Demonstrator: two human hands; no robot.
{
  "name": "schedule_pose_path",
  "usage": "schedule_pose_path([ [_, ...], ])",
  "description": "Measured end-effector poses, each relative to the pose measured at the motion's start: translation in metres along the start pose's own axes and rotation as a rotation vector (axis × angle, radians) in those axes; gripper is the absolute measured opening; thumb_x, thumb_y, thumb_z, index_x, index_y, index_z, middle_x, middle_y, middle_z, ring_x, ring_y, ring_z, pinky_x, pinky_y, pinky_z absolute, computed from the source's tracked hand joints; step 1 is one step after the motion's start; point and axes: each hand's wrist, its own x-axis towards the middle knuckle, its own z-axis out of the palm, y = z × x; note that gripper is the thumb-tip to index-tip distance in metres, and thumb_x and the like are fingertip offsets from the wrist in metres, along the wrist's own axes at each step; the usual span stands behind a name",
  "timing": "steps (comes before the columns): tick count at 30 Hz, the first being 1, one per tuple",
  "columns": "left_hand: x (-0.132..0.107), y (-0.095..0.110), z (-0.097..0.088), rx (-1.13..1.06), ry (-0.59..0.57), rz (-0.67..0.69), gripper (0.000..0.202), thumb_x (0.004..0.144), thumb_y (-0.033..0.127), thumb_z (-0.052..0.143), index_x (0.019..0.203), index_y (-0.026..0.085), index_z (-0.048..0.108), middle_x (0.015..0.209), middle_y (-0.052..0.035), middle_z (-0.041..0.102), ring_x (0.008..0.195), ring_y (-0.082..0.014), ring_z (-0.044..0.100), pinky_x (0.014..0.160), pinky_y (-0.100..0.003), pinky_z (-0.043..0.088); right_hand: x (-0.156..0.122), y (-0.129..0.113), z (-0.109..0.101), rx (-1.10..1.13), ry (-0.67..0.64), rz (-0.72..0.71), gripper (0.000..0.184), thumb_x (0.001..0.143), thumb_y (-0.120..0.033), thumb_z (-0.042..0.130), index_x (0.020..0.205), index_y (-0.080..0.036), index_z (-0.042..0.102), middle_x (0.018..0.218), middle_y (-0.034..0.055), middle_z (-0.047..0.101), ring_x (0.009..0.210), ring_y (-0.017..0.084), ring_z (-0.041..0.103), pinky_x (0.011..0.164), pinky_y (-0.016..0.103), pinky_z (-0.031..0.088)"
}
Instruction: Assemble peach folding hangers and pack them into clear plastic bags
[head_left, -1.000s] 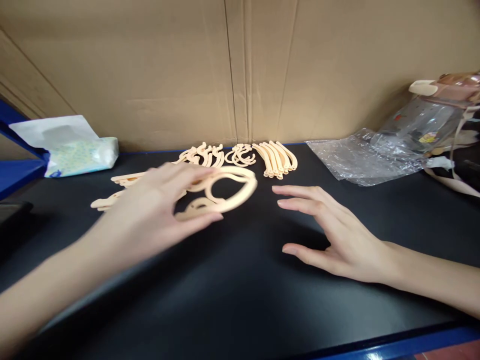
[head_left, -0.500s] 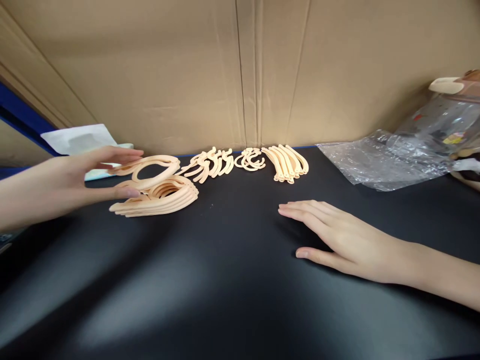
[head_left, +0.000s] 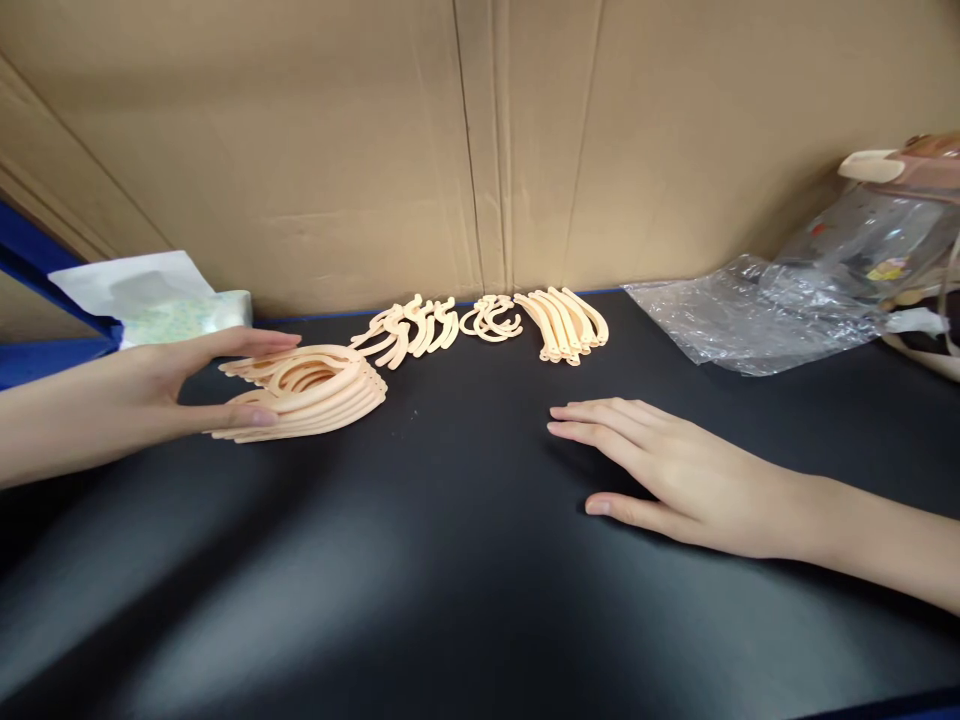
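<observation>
My left hand (head_left: 214,385) is at the left end of a stack of peach plastic looped pieces (head_left: 341,405). Its thumb lies along the near side and the fingers reach over the far side, holding the top piece down on the pile. The palm hides the left ends. My right hand (head_left: 667,475) rests palm down on the black table (head_left: 465,560), fingers stretched and thumb apart, with nothing in it.
Along the back edge lie S-curved peach pieces (head_left: 420,328), small C-shaped hooks (head_left: 491,318) and long curved arms (head_left: 566,325). A clear plastic bag (head_left: 750,315) and a transparent bottle (head_left: 885,230) are at right. A tissue pack (head_left: 180,315) stands back left, before cardboard (head_left: 337,150).
My left hand has lowered a looped piece from above the stack's far side onto the pile, where it now lines up with the others. My right hand has stayed put.
</observation>
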Motion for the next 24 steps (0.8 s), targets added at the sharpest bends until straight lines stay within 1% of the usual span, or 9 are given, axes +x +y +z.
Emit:
schedule_pose_path([
  [4, 0.0, 0.0, 0.0, -0.007, 0.001, 0.003, 0.101, 0.061, 0.096, 0.047, 0.131, 0.025, 0.056, 0.129, -0.0065, 0.065, 0.119, -0.0349, 0.057, 0.107, -0.051, 0.038, 0.0, 0.0, 0.0, 0.006, 0.0, 0.0, 0.052, 0.099, -0.041, 0.049, 0.142, -0.013, 0.046, 0.144, 0.0178, 0.053, 0.133, 0.028, 0.052, 0.107, 0.049, 0.048],
  [6, 0.0, 0.001, 0.0, 0.001, -0.004, -0.006, 0.102, 0.06, 0.097, 0.047, 0.132, 0.025, 0.056, 0.13, -0.0059, 0.064, 0.119, -0.0349, 0.057, 0.107, -0.051, 0.038, 0.0, 0.0, 0.0, 0.014, 0.007, 0.002, 0.051, 0.099, -0.041, 0.05, 0.142, -0.013, 0.047, 0.144, 0.0176, 0.053, 0.133, 0.028, 0.052, 0.107, 0.049, 0.048],
  [11, -0.002, 0.006, 0.0, -0.018, 0.018, -0.01, 0.105, 0.058, 0.099, 0.044, 0.131, 0.025, 0.058, 0.131, -0.0038, 0.065, 0.121, -0.0351, 0.057, 0.11, -0.048, 0.037, 0.0, -0.001, -0.001, 0.021, 0.011, 0.01, 0.051, 0.099, -0.042, 0.05, 0.141, -0.015, 0.048, 0.143, 0.0174, 0.055, 0.132, 0.029, 0.053, 0.107, 0.051, 0.048],
  [14, -0.004, 0.007, 0.0, -0.031, -0.01, -0.014, 0.104, 0.058, 0.098, 0.047, 0.132, 0.025, 0.057, 0.131, -0.0028, 0.065, 0.121, -0.0355, 0.057, 0.11, -0.048, 0.037, 0.001, -0.001, -0.001, 0.02, 0.008, 0.009, 0.05, 0.099, -0.042, 0.049, 0.141, -0.015, 0.048, 0.143, 0.0177, 0.054, 0.131, 0.029, 0.053, 0.106, 0.052, 0.048],
  [18, -0.003, 0.0, 0.0, -0.053, -0.022, -0.009, 0.099, 0.06, 0.095, 0.051, 0.133, 0.028, 0.056, 0.133, -0.0002, 0.064, 0.123, -0.0363, 0.055, 0.11, -0.051, 0.036, 0.001, -0.001, -0.001, 0.004, -0.007, 0.008, 0.051, 0.1, -0.043, 0.048, 0.141, -0.013, 0.048, 0.144, 0.0183, 0.053, 0.132, 0.029, 0.052, 0.107, 0.052, 0.047],
  [21, -0.001, -0.007, 0.0, -0.051, -0.044, 0.004, 0.097, 0.063, 0.092, 0.054, 0.138, 0.03, 0.052, 0.139, 0.0009, 0.061, 0.127, -0.0354, 0.052, 0.112, -0.052, 0.033, 0.001, 0.0, -0.001, -0.012, -0.021, 0.002, 0.053, 0.1, -0.043, 0.047, 0.141, -0.011, 0.047, 0.145, 0.0191, 0.052, 0.133, 0.029, 0.051, 0.107, 0.052, 0.047],
  [24, -0.002, -0.006, 0.001, -0.058, -0.051, 0.022, 0.096, 0.066, 0.09, 0.054, 0.141, 0.031, 0.049, 0.141, 0.0003, 0.059, 0.129, -0.035, 0.051, 0.113, -0.051, 0.033, 0.0, 0.0, -0.001, -0.01, -0.023, 0.004, 0.052, 0.1, -0.043, 0.046, 0.142, -0.012, 0.047, 0.145, 0.0187, 0.052, 0.133, 0.029, 0.051, 0.108, 0.052, 0.047],
])
